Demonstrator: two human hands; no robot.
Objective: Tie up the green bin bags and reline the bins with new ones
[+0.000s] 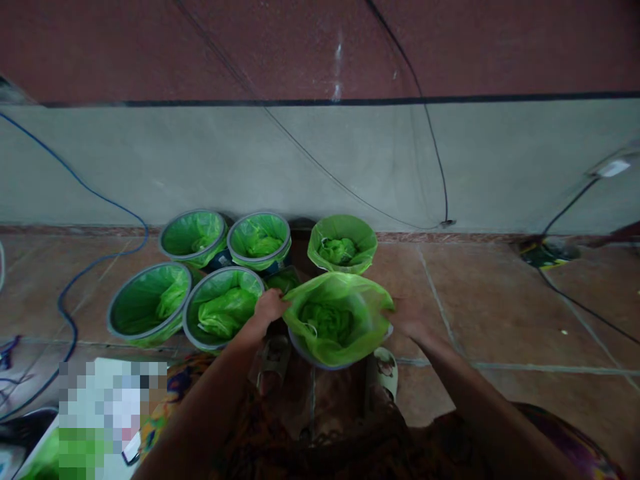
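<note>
A green plastic bag [337, 283] lines a grey-rimmed bucket [327, 365] on the floor between my feet. Its upper edge stands loose above the rim, and crumpled green plastic lies inside. My left hand [271, 307] is closed on the bag's left edge. On the opposite side, my right hand [404, 316], somewhat blurred, pinches the right edge. Between them the bag's mouth is spread wide. Just behind stands another bucket [343, 245] covered by a green bag whose edge flares upward.
Several green-lined buckets with grey rims [150, 303] stand to the left. A blue hose [63, 303] curves along the left floor. A black cable [435, 143] hangs down the wall [210, 153]; another cable [580, 303] crosses the tiles at right. A white surface [107, 373] is lower left.
</note>
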